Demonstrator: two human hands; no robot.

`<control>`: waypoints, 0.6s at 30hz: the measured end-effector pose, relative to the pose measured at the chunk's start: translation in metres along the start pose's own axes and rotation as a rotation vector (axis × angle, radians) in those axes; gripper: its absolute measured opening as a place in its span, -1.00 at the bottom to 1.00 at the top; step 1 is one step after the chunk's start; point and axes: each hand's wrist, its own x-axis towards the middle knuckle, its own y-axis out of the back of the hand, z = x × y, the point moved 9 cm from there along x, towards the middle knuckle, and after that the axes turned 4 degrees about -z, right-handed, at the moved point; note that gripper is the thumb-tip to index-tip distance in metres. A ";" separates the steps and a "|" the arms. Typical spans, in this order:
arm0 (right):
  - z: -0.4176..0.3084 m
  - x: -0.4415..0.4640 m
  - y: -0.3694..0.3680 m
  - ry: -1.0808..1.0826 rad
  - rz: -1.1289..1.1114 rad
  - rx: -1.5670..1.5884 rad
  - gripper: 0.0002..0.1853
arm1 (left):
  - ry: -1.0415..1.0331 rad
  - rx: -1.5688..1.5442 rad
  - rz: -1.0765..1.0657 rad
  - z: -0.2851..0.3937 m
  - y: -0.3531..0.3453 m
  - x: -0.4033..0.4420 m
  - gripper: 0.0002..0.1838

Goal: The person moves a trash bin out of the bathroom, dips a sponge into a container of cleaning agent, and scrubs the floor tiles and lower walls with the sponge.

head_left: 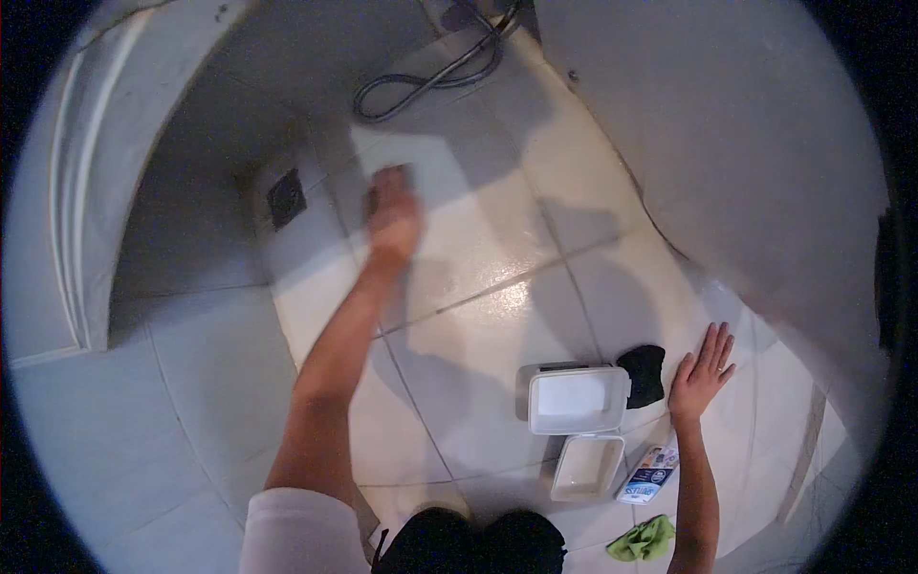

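Smeared by motion, my left hand [393,215] is over the wet floor tiles [478,215] in the upper middle. A dark patch shows by its fingertips, but I cannot make out whether it is a held thing or shadow. My right hand [703,375] lies flat on the floor at the right, fingers stretched out and holding nothing. Just left of it is a black pad [644,375]. Beside the pad stands a white plastic box [578,400], with a smaller white tray or lid [587,469] below it. A blue and white labelled packet [649,475] lies near my right forearm.
A crumpled green cloth [643,539] lies by my right forearm, near my knees. A metal shower hose [421,91] is looped on the floor at the top. A dark floor drain [286,199] sits at the left. A pale wall or panel [727,143] rises along the right.
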 end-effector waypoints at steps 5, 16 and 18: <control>0.004 0.000 0.000 -0.006 0.007 -0.028 -0.37 | 0.193 0.332 -0.397 -0.156 -0.054 -0.017 -0.45; -0.001 0.000 0.003 -0.011 -0.019 0.017 -0.35 | -0.469 -0.527 0.143 0.267 0.093 -0.030 -0.56; 0.004 -0.001 0.001 -0.020 -0.025 0.014 -0.35 | -0.530 -0.489 0.184 0.249 0.083 -0.024 -0.55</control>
